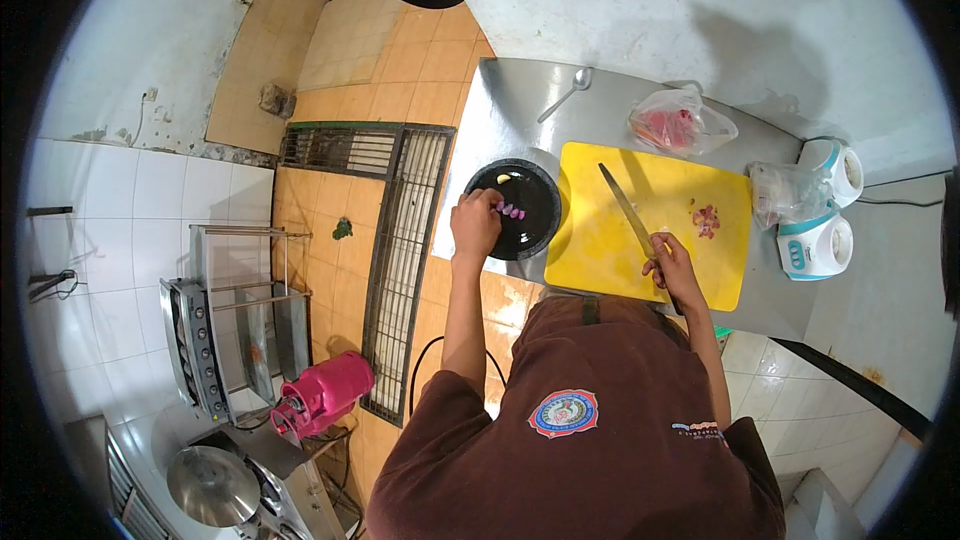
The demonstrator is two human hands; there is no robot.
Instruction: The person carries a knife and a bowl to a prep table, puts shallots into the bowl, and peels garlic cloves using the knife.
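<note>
While we log the right hand (672, 272) as closed round a knife (624, 204), blade above the yellow board (592, 255), we enter the left hand (475, 224) at the left side of the dark bowl (533, 239), fingers bent; whether it grips anything, we cannot tell. Bowl: purple shallots (513, 211) beside those fingertips, one pale clove (502, 179). Board: chopped bits (706, 222), right of the knife. Counter (510, 105), beyond: one spoon (565, 94), one bag (690, 123).

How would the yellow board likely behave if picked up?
The yellow board looks flat and slab-like, so it would probably stay fairly stiff. The chopped bits sit uncovered on top, so they might slide off if it tilts.
</note>
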